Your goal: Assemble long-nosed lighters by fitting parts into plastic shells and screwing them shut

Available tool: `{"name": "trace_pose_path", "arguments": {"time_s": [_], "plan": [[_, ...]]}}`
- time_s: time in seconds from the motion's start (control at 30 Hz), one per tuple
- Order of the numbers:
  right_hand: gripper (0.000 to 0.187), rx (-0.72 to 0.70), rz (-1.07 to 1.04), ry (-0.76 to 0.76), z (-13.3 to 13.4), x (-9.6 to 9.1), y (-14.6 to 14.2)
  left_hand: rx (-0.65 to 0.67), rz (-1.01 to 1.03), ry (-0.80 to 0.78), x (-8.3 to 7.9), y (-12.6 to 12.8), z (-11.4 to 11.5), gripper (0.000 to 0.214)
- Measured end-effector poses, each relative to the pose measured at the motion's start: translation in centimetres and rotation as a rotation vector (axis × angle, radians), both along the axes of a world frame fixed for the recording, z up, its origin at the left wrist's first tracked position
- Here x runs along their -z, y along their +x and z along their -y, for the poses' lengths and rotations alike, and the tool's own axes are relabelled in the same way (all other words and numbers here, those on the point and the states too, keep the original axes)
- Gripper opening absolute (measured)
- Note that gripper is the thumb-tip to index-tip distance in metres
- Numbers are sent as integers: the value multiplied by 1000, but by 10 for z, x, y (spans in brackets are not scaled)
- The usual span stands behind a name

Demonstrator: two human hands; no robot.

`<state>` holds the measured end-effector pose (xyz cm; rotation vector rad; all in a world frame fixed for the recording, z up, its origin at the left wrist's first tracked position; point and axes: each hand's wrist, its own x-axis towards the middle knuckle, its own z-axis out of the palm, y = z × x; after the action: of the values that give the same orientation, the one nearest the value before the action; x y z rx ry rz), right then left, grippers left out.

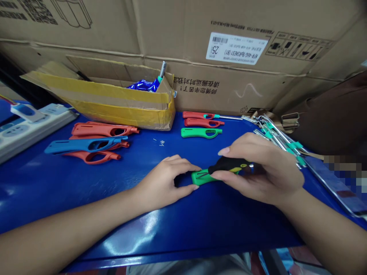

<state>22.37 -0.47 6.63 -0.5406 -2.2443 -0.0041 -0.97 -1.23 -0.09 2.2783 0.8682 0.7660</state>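
Green shell between two hands, before a carton with printed words

The green shell (200,178) is on the blue counter (177,225), a little toward 4 o'clock from the middle of the view. Its long axis runs nearly from 9 to 3 o'clock, the 3 o'clock side slightly higher. The blunt end, which has a dark slot, points to 9 o'clock; the other end is covered by the right hand (265,168).

The left hand (164,177) is clamped on this blunt end, finger and thumb on opposite sides. The right hand is closed on a black tool (225,164) with a yellow mark, which lies over the shell; which kind of tool, I cannot tell.

At 12 o'clock stands the carton (169,26). Its white label (236,48) is upside down and reads "KFR-46G/BpR3AES1(B1)" and "25". Below, also inverted, is the line "师傅您辛苦了!".

From the shell, the blue shell (69,146) lies toward 10 o'clock, on red shells, and the metal rods (268,133) toward 2 o'clock.
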Motion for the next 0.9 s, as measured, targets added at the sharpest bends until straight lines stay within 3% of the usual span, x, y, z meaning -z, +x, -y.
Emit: {"name": "trace_pose_path", "arguments": {"time_s": [0.07, 0.23, 0.37, 0.53, 0.6, 0.7, 0.77, 0.9], "plan": [[34, -31, 9, -11, 1, -1, 2, -3, 3, 7, 0, 0, 0, 32], [41, -165, -113, -373, 4, -1, 1, -3, 13, 13, 1, -1, 0, 32], [29, -113, -143, -226, 1, 0, -2, -8, 2, -10, 0, 0, 0, 31], [29, -26, -128, -39, -3, 1, -3, -9, -18, -30, -3, 1, 0, 25], [31, -46, -121, -121, -2, 1, -1, -22, -16, -19, -2, 1, 0, 28], [42, -142, -164, -438, 1, 2, 2, -29, -9, 3, 0, 0, 0, 32], [44, -203, -211, -566, 2, 3, 2, -29, -3, 12, 0, 0, 1, 31], [35, -155, -240, -395, -1, 4, 0, -22, -11, -13, -1, 0, 1, 31]]}}
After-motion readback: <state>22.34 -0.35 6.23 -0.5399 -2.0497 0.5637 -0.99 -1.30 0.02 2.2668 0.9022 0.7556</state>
